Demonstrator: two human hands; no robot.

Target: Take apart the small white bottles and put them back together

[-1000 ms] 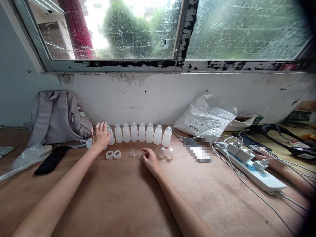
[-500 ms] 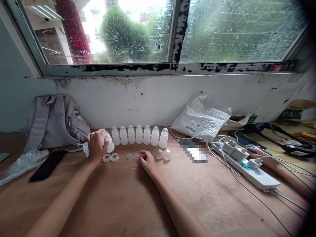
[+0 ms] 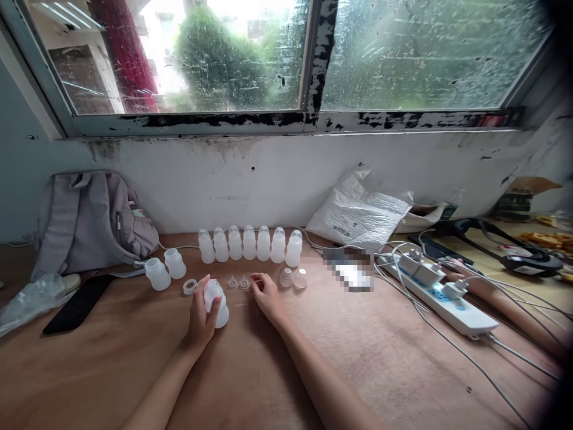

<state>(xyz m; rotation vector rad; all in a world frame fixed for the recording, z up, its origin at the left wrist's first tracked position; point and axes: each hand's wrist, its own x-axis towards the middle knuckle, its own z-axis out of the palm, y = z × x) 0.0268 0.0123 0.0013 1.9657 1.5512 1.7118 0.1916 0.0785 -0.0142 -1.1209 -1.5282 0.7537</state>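
My left hand [image 3: 202, 313] is wrapped round a frosted white baby bottle [image 3: 221, 312], which stands slightly tilted at the table's middle. My right hand [image 3: 267, 297] rests on the table with curled fingertips pinched together; whatever they hold is hidden. Just left of those fingertips lie two small clear bottle nipples [image 3: 237, 283]. A white collar ring [image 3: 190, 287] lies beside my left hand. Two translucent domed caps [image 3: 293, 279] sit right of my right hand. Two bottles without tops [image 3: 157, 276] stand to the left. Behind, several bottles with clear caps [image 3: 249, 243] form a row.
At the left are a grey backpack [image 3: 96, 221], a black phone [image 3: 78, 304] and a clear plastic bag [image 3: 36, 301]. A silver bag [image 3: 362, 209] leans on the wall. To the right lies a power strip [image 3: 441, 292] with cables; another person's arm [image 3: 501, 301] is behind it.
My left hand has brought the bottle right and nearer, from beside the collar rings to the middle. The two topless bottles now show. My right hand has stayed nearly in place.
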